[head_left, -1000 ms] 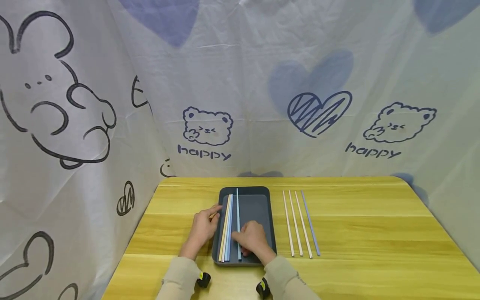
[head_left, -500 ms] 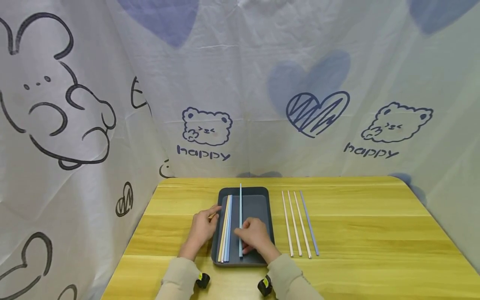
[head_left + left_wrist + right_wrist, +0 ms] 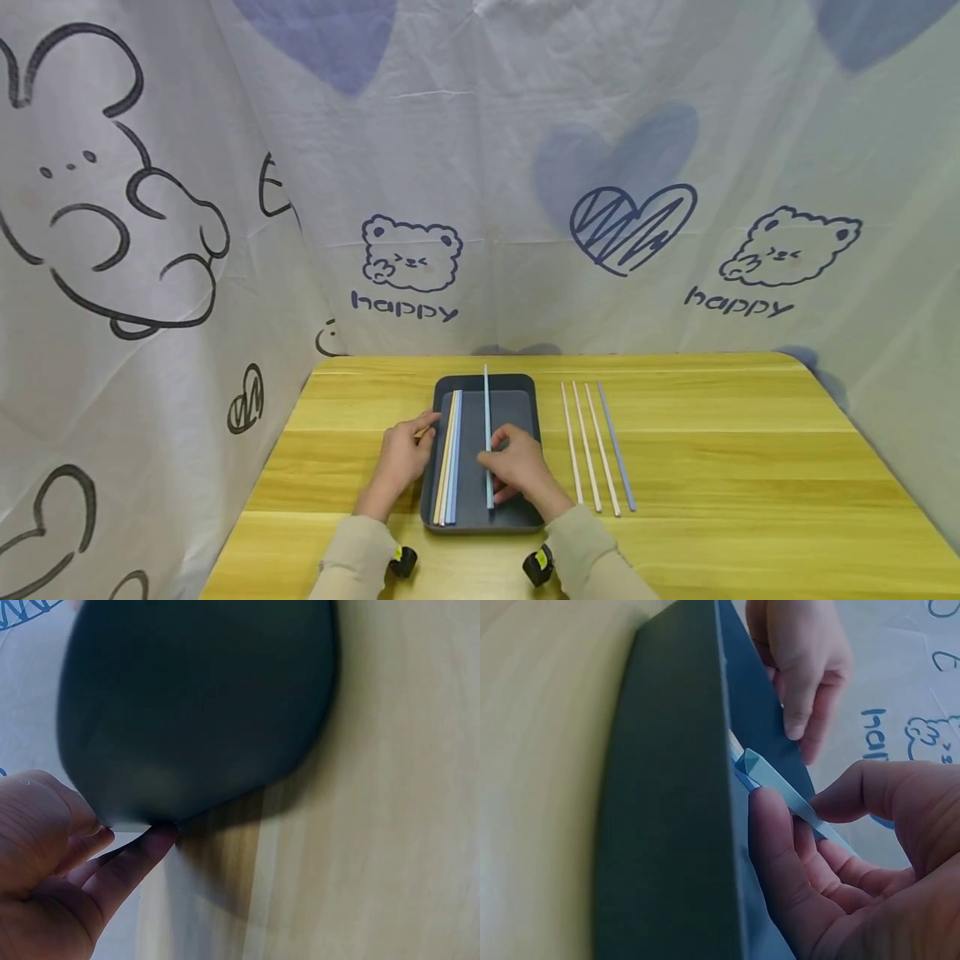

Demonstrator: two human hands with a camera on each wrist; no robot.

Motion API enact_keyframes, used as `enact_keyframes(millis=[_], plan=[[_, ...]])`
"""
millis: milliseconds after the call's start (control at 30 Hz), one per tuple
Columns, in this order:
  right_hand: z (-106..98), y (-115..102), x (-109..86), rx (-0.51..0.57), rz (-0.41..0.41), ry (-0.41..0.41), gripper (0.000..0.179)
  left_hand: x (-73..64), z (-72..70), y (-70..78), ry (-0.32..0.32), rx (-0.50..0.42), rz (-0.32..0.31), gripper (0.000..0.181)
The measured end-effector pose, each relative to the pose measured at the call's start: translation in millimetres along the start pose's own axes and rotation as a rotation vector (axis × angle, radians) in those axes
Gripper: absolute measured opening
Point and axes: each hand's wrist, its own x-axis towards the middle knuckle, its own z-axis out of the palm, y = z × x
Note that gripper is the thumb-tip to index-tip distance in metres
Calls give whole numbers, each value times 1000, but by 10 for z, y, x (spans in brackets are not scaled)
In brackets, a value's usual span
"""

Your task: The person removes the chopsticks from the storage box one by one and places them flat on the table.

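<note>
My right hand (image 3: pixel 519 465) pinches a light blue chopstick (image 3: pixel 487 408) near its thick lower end, over the middle of the dark grey tray (image 3: pixel 513 408). Its far tip reaches past the tray's back rim in the head view. In the right wrist view the squared end of this chopstick (image 3: pixel 769 776) points toward the tray's near wall, between my thumb and fingers. At the tray's left side my left hand (image 3: pixel 401 454) grips the rim, thumb and fingertips on either side of it. A bundle of yellow, white and blue chopsticks (image 3: pixel 448 458) lies along the tray's left wall.
Right of the tray, three whitish chopsticks (image 3: pixel 594 450) and one darker blue chopstick (image 3: pixel 617 446) lie spaced apart on the yellow wooden table (image 3: pixel 735 450). A printed white cloth (image 3: pixel 510 167) hangs behind the table and along its left side.
My right hand has shifted the light blue chopstick rightward, away from the bundle, and its thick end has come up from the tray's near end. The left hand stays at the rim.
</note>
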Motion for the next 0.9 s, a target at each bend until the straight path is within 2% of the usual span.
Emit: enact_keyframes(millis=[467, 900], plan=[[-313, -76, -29, 64, 13, 47, 22, 2, -12, -4, -12, -2, -14, 35], [-624, -11, -8, 87, 27, 106, 19, 17, -2, -11, 0, -2, -7, 35]])
